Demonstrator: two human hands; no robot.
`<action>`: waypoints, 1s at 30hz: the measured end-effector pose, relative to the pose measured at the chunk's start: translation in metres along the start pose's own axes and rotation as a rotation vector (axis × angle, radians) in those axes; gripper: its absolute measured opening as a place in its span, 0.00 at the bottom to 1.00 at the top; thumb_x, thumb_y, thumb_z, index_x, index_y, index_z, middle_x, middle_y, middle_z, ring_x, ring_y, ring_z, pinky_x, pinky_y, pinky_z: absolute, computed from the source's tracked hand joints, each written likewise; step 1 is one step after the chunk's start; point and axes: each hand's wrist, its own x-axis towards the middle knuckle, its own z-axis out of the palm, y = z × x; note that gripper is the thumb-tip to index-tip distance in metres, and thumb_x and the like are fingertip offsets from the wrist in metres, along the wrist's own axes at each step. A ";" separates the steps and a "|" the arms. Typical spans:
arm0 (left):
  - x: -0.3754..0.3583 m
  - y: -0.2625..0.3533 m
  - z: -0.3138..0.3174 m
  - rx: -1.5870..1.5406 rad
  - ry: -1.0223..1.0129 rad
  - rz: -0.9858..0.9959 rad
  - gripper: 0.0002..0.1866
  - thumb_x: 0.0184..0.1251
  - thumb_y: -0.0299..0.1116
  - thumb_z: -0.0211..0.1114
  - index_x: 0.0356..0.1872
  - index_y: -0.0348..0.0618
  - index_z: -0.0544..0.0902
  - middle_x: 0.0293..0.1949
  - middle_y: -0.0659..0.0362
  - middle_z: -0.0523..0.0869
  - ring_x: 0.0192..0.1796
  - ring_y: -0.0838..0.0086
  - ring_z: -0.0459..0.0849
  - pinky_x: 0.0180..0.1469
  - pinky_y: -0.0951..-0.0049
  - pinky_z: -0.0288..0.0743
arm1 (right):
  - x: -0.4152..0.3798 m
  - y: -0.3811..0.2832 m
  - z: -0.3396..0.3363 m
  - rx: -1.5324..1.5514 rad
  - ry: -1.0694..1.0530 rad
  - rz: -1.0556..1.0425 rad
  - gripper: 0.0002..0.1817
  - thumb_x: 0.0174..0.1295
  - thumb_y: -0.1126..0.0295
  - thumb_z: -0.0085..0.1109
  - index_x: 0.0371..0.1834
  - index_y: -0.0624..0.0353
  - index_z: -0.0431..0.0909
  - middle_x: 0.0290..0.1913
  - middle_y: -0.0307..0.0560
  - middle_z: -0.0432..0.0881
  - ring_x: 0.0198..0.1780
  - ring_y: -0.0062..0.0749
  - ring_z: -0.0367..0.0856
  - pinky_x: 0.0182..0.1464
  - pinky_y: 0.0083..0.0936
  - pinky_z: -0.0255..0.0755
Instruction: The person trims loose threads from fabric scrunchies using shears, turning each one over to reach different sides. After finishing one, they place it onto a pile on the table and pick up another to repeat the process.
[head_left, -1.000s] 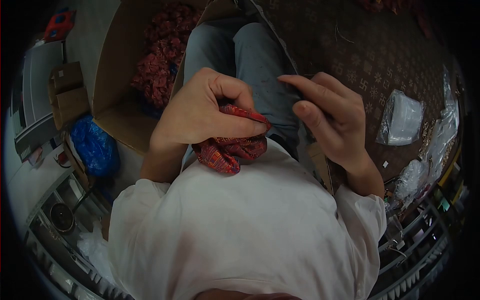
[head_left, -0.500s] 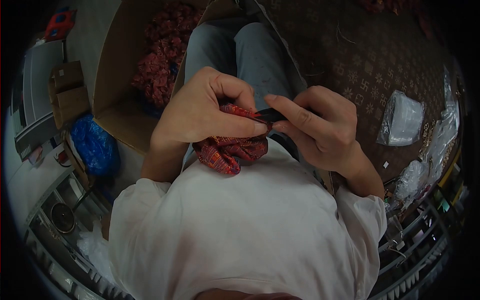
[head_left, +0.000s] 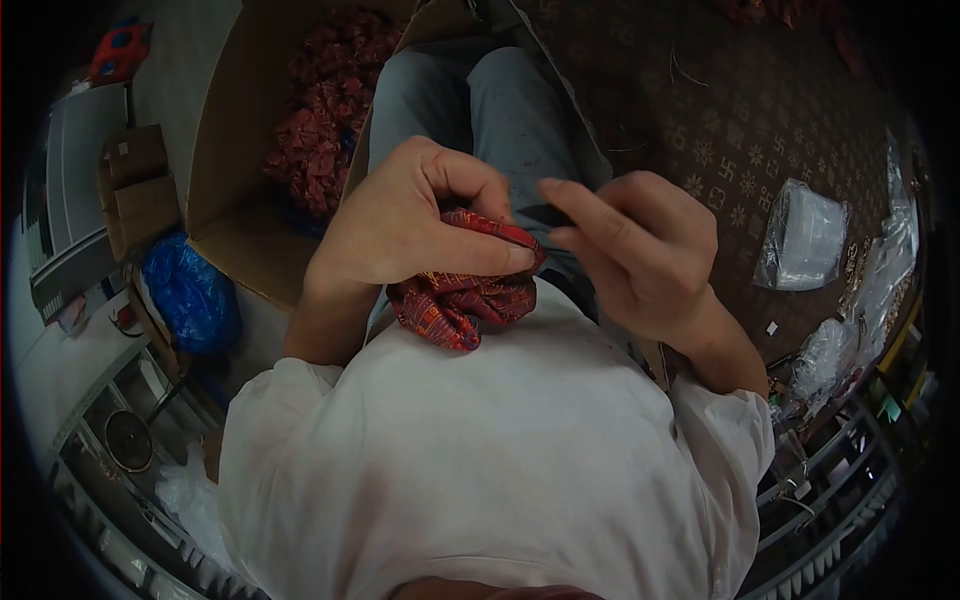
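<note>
In my left hand [head_left: 405, 215], closed with thumb and fingers pinching, is a bunched piece of red patterned fabric [head_left: 465, 305]. Orange, yellow and blue figures run over the cloth, and its lower folds hang against the white shirt. My right hand [head_left: 645, 245] is just to the right of the cloth, apart from it. A small black tool [head_left: 543, 213] is pinched between its thumb and index finger; most of it is hidden, so its kind cannot be made out.
Beyond my left arm, an open cardboard box [head_left: 235, 190] holds a heap of crumpled red pieces [head_left: 318, 130]. A blue plastic bag [head_left: 190, 292] lies at left. Clear plastic bags [head_left: 803, 240] rest on the brown patterned surface [head_left: 690, 130] at right.
The black tool has come away from the cloth's upper edge as my right hand drew slightly right. My left hand and the fabric have hardly moved.
</note>
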 end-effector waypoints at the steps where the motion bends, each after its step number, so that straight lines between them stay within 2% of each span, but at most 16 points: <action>1: 0.000 -0.001 0.000 0.016 -0.001 0.007 0.07 0.44 0.25 0.71 0.17 0.37 0.80 0.16 0.64 0.79 0.21 0.87 0.74 0.24 0.87 0.65 | 0.002 -0.001 -0.004 -0.001 0.001 0.000 0.15 0.46 0.67 0.65 0.39 0.55 0.81 0.20 0.37 0.68 0.17 0.22 0.66 0.17 0.18 0.61; 3: 0.000 0.000 0.000 0.011 0.003 0.003 0.07 0.44 0.25 0.71 0.17 0.37 0.80 0.16 0.64 0.79 0.21 0.87 0.74 0.24 0.86 0.65 | 0.007 -0.005 -0.014 0.279 -0.107 0.440 0.14 0.51 0.68 0.63 0.41 0.60 0.79 0.22 0.41 0.72 0.22 0.21 0.71 0.22 0.17 0.64; 4: 0.000 0.000 0.001 0.006 0.006 -0.001 0.07 0.44 0.24 0.71 0.17 0.37 0.80 0.16 0.64 0.79 0.20 0.87 0.74 0.24 0.86 0.65 | 0.007 -0.006 -0.012 0.277 -0.106 0.440 0.14 0.51 0.68 0.63 0.41 0.60 0.79 0.22 0.41 0.72 0.22 0.21 0.71 0.22 0.17 0.64; 6: 0.001 0.001 0.002 0.075 0.020 0.005 0.07 0.44 0.24 0.70 0.17 0.37 0.79 0.17 0.64 0.79 0.21 0.86 0.74 0.24 0.86 0.65 | 0.005 -0.007 -0.004 0.668 0.010 0.615 0.15 0.54 0.67 0.63 0.41 0.64 0.75 0.25 0.43 0.75 0.27 0.22 0.74 0.28 0.17 0.67; 8: 0.004 -0.002 0.007 0.146 0.023 0.012 0.07 0.43 0.24 0.70 0.17 0.37 0.79 0.17 0.64 0.79 0.21 0.86 0.74 0.25 0.86 0.65 | 0.002 -0.009 0.006 0.657 -0.063 0.584 0.17 0.55 0.67 0.62 0.44 0.64 0.73 0.30 0.40 0.75 0.29 0.18 0.71 0.31 0.14 0.66; 10: 0.006 -0.008 0.014 0.265 0.096 0.237 0.06 0.43 0.24 0.70 0.17 0.37 0.79 0.19 0.64 0.78 0.22 0.86 0.74 0.26 0.86 0.65 | 0.003 -0.011 0.007 0.662 -0.221 0.655 0.15 0.57 0.69 0.59 0.45 0.64 0.70 0.37 0.36 0.74 0.33 0.13 0.67 0.37 0.10 0.65; 11: 0.007 -0.007 0.014 0.267 0.086 0.242 0.06 0.43 0.24 0.70 0.17 0.37 0.79 0.19 0.64 0.78 0.22 0.86 0.74 0.26 0.86 0.65 | 0.003 -0.009 0.005 0.654 -0.212 0.657 0.15 0.57 0.69 0.59 0.45 0.64 0.70 0.37 0.36 0.74 0.33 0.13 0.67 0.37 0.10 0.65; 13: 0.006 -0.004 0.010 0.237 0.059 0.130 0.06 0.43 0.24 0.70 0.18 0.36 0.79 0.20 0.64 0.77 0.24 0.85 0.75 0.28 0.85 0.66 | 0.005 -0.005 0.005 0.904 -0.111 0.796 0.12 0.58 0.70 0.57 0.43 0.63 0.71 0.34 0.35 0.74 0.31 0.13 0.67 0.35 0.10 0.64; 16: 0.000 0.007 0.009 0.178 0.100 0.044 0.06 0.43 0.24 0.70 0.19 0.36 0.80 0.19 0.65 0.76 0.25 0.85 0.75 0.28 0.85 0.66 | 0.007 0.003 -0.005 0.821 -0.113 0.859 0.10 0.60 0.70 0.55 0.40 0.63 0.73 0.30 0.33 0.75 0.29 0.12 0.67 0.31 0.10 0.62; 20: -0.003 0.009 0.009 0.159 0.128 0.063 0.05 0.45 0.24 0.69 0.21 0.35 0.81 0.19 0.64 0.76 0.24 0.85 0.74 0.28 0.85 0.66 | 0.002 0.008 -0.004 0.758 -0.056 0.816 0.08 0.61 0.69 0.54 0.35 0.64 0.76 0.26 0.33 0.76 0.27 0.11 0.68 0.27 0.10 0.60; 22: -0.006 0.008 0.003 0.219 0.392 0.134 0.04 0.50 0.24 0.67 0.23 0.34 0.81 0.19 0.65 0.75 0.24 0.86 0.73 0.28 0.86 0.65 | 0.000 0.010 -0.008 0.594 -0.136 0.731 0.07 0.60 0.71 0.54 0.31 0.64 0.76 0.25 0.35 0.77 0.26 0.11 0.69 0.26 0.11 0.60; 24: -0.010 -0.005 -0.032 0.353 0.645 0.239 0.04 0.54 0.24 0.64 0.25 0.32 0.81 0.20 0.65 0.76 0.24 0.86 0.72 0.28 0.85 0.64 | 0.003 0.010 -0.010 0.518 -0.069 0.665 0.06 0.59 0.72 0.56 0.29 0.65 0.76 0.21 0.36 0.75 0.23 0.12 0.67 0.23 0.13 0.59; 25: -0.018 -0.009 -0.051 0.359 0.634 0.269 0.04 0.54 0.24 0.64 0.25 0.32 0.81 0.20 0.65 0.76 0.24 0.86 0.72 0.28 0.85 0.64 | 0.004 0.011 -0.010 0.467 -0.025 0.622 0.06 0.57 0.73 0.58 0.27 0.66 0.76 0.17 0.37 0.73 0.20 0.14 0.65 0.21 0.15 0.59; 27: -0.031 -0.010 -0.077 0.551 0.879 0.261 0.05 0.55 0.24 0.64 0.25 0.32 0.81 0.20 0.65 0.76 0.24 0.86 0.71 0.28 0.85 0.62 | 0.007 0.015 -0.012 0.411 0.019 0.603 0.05 0.57 0.74 0.58 0.27 0.66 0.76 0.17 0.37 0.73 0.20 0.14 0.65 0.21 0.14 0.59; 28: -0.031 -0.009 -0.078 0.552 0.885 0.270 0.05 0.55 0.24 0.64 0.25 0.32 0.81 0.20 0.65 0.76 0.24 0.86 0.71 0.28 0.85 0.62 | 0.008 0.015 -0.012 0.381 0.040 0.598 0.05 0.56 0.75 0.58 0.27 0.66 0.76 0.17 0.38 0.73 0.20 0.14 0.66 0.21 0.14 0.59; 30: -0.038 -0.003 -0.071 0.227 0.840 0.212 0.05 0.53 0.25 0.65 0.25 0.32 0.81 0.20 0.65 0.76 0.24 0.86 0.71 0.28 0.85 0.63 | 0.012 0.015 -0.010 0.420 0.023 0.605 0.04 0.56 0.75 0.58 0.27 0.66 0.76 0.18 0.39 0.73 0.20 0.14 0.66 0.22 0.14 0.60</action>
